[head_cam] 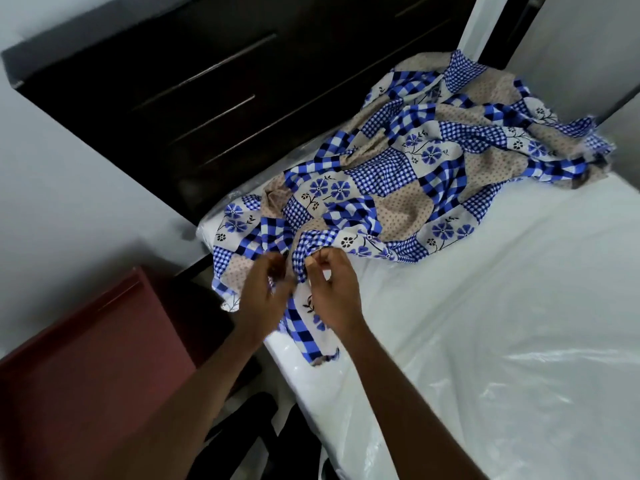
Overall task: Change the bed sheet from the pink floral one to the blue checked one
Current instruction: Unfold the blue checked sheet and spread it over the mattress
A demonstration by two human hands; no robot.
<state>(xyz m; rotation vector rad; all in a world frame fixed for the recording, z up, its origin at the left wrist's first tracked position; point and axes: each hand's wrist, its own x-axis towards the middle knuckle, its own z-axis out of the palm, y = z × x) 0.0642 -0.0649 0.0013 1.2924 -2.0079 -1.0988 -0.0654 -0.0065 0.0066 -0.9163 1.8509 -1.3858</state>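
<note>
The blue checked sheet (408,174), patched with beige dotted and blue flower squares, lies crumpled along the head end of a white mattress (502,323) wrapped in clear plastic. One corner of it hangs over the mattress's near left edge. My left hand (265,294) and my right hand (334,289) are side by side at that corner, each pinching a fold of the sheet between fingers and thumb. No pink floral sheet is in view.
A dark wooden headboard (214,84) with metal strips runs behind the mattress. A dark red cabinet (86,368) stands at the lower left beside the bed. Dark objects lie on the floor in the gap between them.
</note>
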